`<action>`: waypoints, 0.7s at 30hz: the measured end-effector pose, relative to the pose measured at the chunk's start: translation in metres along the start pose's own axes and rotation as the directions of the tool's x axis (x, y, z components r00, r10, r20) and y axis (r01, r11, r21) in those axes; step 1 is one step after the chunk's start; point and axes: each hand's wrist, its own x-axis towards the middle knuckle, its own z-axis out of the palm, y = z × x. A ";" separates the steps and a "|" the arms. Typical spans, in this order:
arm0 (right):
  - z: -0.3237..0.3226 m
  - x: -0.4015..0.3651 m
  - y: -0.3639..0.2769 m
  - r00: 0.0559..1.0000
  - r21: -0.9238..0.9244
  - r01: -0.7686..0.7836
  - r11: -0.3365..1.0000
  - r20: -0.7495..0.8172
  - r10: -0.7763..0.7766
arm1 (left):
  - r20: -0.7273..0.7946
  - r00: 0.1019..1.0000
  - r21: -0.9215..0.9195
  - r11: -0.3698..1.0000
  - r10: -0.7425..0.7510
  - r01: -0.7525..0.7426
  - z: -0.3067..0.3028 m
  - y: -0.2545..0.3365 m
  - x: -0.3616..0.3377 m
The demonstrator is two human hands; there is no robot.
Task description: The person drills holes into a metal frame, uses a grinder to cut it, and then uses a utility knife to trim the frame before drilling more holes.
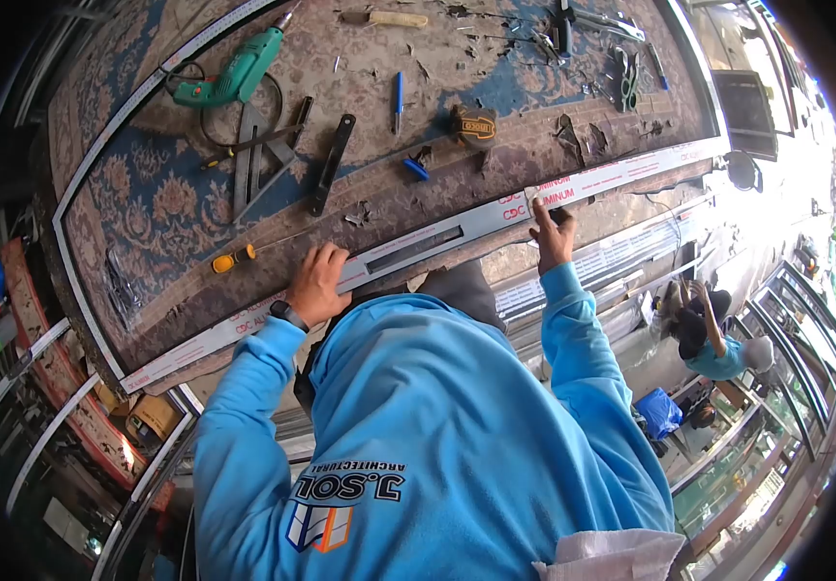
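Observation:
A long aluminium frame lies along the near table edge, covered in white protective film with red lettering. A dark rectangular slot is cut in it. My left hand, wearing a dark wristband, grips the frame left of the slot, fingers bent over it. Farther right, my right hand has its fingertips drawn together at the film; a small pale bit shows there, too small to name. Nearest the left hand lies a yellow-handled screwdriver. A dark flat bar is beyond it.
On the patterned carpet lie a green drill, a set square, a blue pen, a tape measure and scissors. Another person crouches at right. Aluminium profiles are stacked below the table.

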 end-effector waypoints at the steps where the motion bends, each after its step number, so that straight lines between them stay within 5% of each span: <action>1: 0.000 -0.001 -0.003 0.999 0.122 -0.032 0.992 -0.012 0.034 | -0.003 1.000 -0.007 1.000 -0.003 0.003 -0.007 0.003 -0.001; 3: -0.004 -0.008 -0.014 0.994 0.361 -0.088 0.928 -0.024 0.104 | -0.012 1.000 -0.019 1.000 0.003 -0.003 -0.023 0.012 -0.003; 8: -0.006 -0.022 -0.022 0.882 0.569 -0.310 0.762 0.472 0.006 | -0.063 0.997 -0.042 0.998 0.035 -0.038 -0.046 0.023 -0.010; 21: -0.007 -0.053 -0.057 0.847 0.666 -0.194 0.720 0.484 -0.220 | -0.047 0.998 -0.184 0.981 0.047 -0.055 -0.095 0.048 -0.018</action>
